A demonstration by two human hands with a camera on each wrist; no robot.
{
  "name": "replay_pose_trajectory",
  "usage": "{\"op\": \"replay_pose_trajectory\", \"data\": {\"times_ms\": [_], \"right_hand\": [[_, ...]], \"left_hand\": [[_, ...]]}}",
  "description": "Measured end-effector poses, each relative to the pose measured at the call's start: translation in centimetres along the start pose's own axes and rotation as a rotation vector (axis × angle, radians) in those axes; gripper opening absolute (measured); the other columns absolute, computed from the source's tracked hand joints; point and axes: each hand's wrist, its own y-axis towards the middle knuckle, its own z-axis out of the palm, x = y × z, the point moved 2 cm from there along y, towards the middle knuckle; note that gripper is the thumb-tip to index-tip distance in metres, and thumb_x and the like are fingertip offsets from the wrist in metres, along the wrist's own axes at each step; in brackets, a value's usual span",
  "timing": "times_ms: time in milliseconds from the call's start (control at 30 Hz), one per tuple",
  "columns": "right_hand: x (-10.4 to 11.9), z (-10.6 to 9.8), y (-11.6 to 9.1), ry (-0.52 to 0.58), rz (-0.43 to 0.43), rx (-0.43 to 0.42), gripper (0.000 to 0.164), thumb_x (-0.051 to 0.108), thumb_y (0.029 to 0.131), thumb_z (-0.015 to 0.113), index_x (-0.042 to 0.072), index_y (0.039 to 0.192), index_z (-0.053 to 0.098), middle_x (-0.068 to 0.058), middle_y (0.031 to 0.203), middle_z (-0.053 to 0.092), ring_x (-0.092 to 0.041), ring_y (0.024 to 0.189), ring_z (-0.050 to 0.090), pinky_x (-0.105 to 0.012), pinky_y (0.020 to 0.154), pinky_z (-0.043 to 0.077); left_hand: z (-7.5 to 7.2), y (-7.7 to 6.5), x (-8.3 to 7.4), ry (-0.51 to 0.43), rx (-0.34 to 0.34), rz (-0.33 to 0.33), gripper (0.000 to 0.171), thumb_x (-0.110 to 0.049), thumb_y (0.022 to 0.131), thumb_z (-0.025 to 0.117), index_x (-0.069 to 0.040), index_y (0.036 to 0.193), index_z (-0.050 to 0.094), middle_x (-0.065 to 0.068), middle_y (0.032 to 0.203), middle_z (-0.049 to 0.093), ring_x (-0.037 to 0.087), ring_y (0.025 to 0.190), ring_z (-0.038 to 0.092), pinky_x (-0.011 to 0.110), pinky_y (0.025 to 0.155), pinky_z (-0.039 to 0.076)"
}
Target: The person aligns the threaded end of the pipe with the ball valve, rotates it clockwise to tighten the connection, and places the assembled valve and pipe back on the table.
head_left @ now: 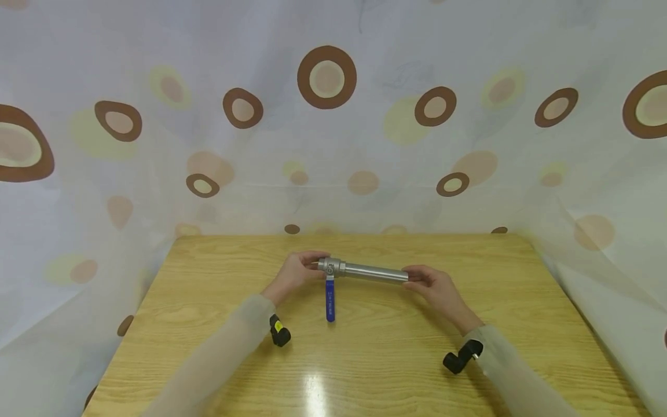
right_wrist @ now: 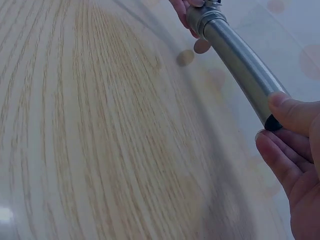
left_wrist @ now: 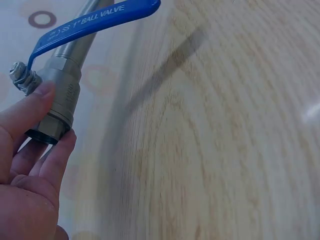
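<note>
A metal ball valve with a blue lever handle is joined to a straight steel pipe. My left hand grips the valve's free end, its thumb on the body in the left wrist view, where the handle reads "SS 1" BALL VALVE". At the pipe's other end, my right hand pinches the tip between thumb and fingers. The dark open end of the pipe shows beside those fingers in the right wrist view. Valve and pipe are held level above the table, the handle pointing toward me.
A wood-grain table lies beneath both hands, catching a bright light reflection near its front. A white curtain printed with brown and yellow circles stands behind the table and along both sides. Black wrist cameras sit on both sleeves.
</note>
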Motion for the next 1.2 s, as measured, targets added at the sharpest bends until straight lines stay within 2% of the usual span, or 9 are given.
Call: {"op": "replay_pose_trajectory", "data": {"times_ms": [133, 233, 633, 933, 1200], "right_hand": [[-0.3, 0.3, 0.4, -0.009, 0.021, 0.007, 0.035, 0.006, 0.095, 0.075, -0.007, 0.127, 0.067, -0.023, 0.110, 0.073, -0.023, 0.092, 0.073, -0.022, 0.078, 0.059], [-0.6, 0.6, 0.7, -0.012, 0.032, 0.014, 0.035, 0.005, 0.094, 0.075, -0.007, 0.126, 0.067, -0.022, 0.110, 0.073, -0.028, 0.093, 0.073, -0.021, 0.078, 0.059], [-2.1, 1.2, 1.0, -0.073, 0.117, 0.065, 0.038, 0.014, 0.096, 0.076, 0.000, 0.130, 0.068, -0.015, 0.112, 0.074, -0.022, 0.097, 0.071, -0.023, 0.078, 0.057], [-2.2, 1.5, 0.9, -0.098, 0.080, 0.074, 0.037, 0.014, 0.096, 0.075, -0.002, 0.129, 0.068, -0.015, 0.111, 0.074, -0.023, 0.096, 0.072, -0.025, 0.079, 0.057], [-2.1, 1.5, 0.8, -0.122, 0.100, 0.103, 0.038, 0.016, 0.096, 0.076, -0.001, 0.130, 0.068, -0.012, 0.111, 0.074, -0.021, 0.097, 0.070, -0.026, 0.081, 0.056]], "left_hand": [[-0.2, 0.4, 0.5, 0.028, -0.004, -0.004, 0.044, -0.002, 0.092, 0.077, -0.006, 0.136, 0.069, 0.010, 0.141, 0.065, 0.032, 0.126, 0.065, 0.042, 0.107, 0.053], [-0.3, 0.7, 0.9, 0.033, -0.001, -0.001, 0.044, -0.001, 0.093, 0.076, -0.004, 0.136, 0.068, 0.011, 0.142, 0.065, 0.033, 0.127, 0.065, 0.041, 0.106, 0.054], [-0.5, 1.3, 1.8, 0.030, -0.001, 0.004, 0.045, 0.003, 0.091, 0.075, -0.003, 0.135, 0.068, 0.014, 0.143, 0.063, 0.035, 0.127, 0.064, 0.037, 0.102, 0.057], [-0.5, 1.4, 2.3, 0.068, 0.006, 0.020, 0.044, 0.002, 0.092, 0.075, -0.003, 0.134, 0.069, 0.014, 0.142, 0.065, 0.033, 0.127, 0.065, 0.037, 0.103, 0.056], [-0.5, 1.3, 2.3, 0.081, 0.001, 0.030, 0.041, 0.001, 0.092, 0.076, -0.002, 0.132, 0.070, 0.016, 0.138, 0.067, 0.034, 0.125, 0.065, 0.040, 0.104, 0.055]]}}
